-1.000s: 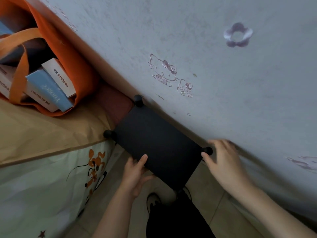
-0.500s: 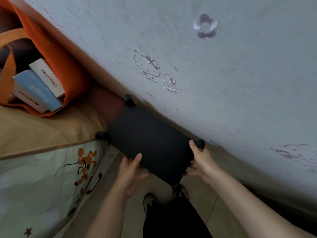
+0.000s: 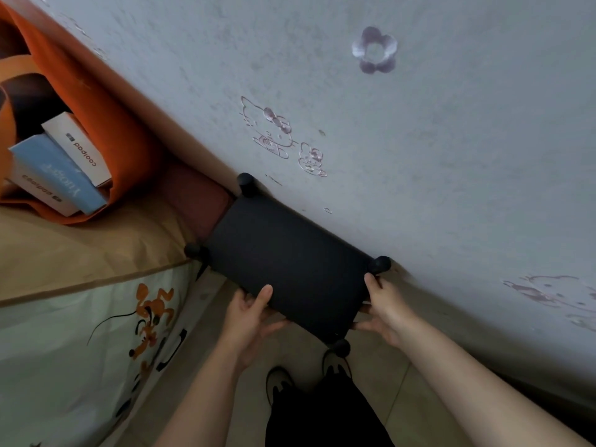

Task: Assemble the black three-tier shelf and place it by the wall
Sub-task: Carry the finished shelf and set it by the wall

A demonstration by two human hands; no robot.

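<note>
Once the right hand [image 3: 385, 309] had shifted from the wall [image 3: 419, 156] to join the left hand [image 3: 250, 312], both clasped the shelf [image 3: 287, 266], fingers curled round its top tier, ready for final seating.

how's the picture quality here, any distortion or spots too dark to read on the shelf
Head view: wide-angle bend, so the wall slants steeply across the frame. Light is soft and dim, with no glare. The black shelf top reads as a flat dark patch with little surface detail; tiers below are hidden. The left hand and right hand are fairly sharp, and the box lettering at left is legible.
</note>
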